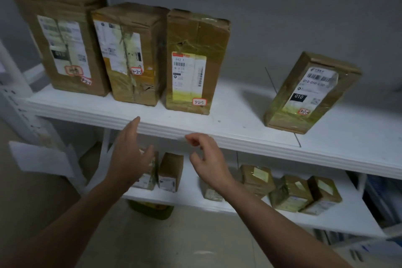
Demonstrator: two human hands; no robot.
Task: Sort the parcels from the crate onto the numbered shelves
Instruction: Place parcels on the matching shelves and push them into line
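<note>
Hands both empty, near upper shelf point(239, 137) edge: left hand point(128, 154) fingers straight, right hand point(210, 159) loosely curled.

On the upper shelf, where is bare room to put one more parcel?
The widest bare patch lies between parcel 3-2-3 and tilted parcel 3-2-5. More bare shelf lies right of 3-2-5. The left end is crowded: parcels 3-2-1 and 3-2-2 stand close together.

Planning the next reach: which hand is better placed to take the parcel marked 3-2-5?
Probably the right hand: empty, fingers loosely curled, and nearer that parcel; the left hand is farther off.
</note>
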